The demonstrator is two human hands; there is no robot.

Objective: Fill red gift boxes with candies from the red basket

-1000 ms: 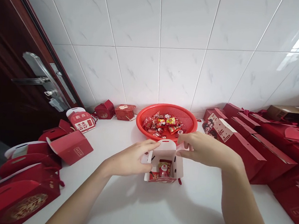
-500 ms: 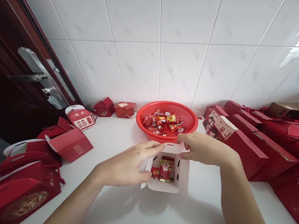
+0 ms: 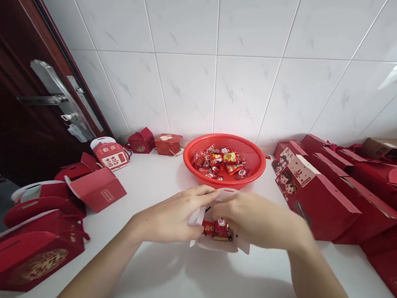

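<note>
An open box with white inner walls (image 3: 216, 245) stands on the white table in front of the basket. Red and gold wrapped sweets (image 3: 221, 230) lie inside it. My left hand (image 3: 175, 214) holds the box's left side, thumb over the wall and fingers along the back flap. My right hand (image 3: 262, 219) reaches into the box from the right; its fingertips are hidden inside, so what they touch cannot be made out. Just behind the box is a red plastic basket (image 3: 186, 159) with several wrapped sweets (image 3: 229, 158) in it.
Several red gift boxes (image 3: 33, 250) stand at the left, with two small ones (image 3: 141, 141) near the tiled wall (image 3: 175, 91). Rows of larger red boxes (image 3: 326, 202) fill the right, beside a brown carton (image 3: 382, 149). A dark door (image 3: 15, 58) is at the far left.
My right hand has moved from the box's back right edge, near the basket, down and left into the box. My left hand stays at the box. The view has shifted slightly.
</note>
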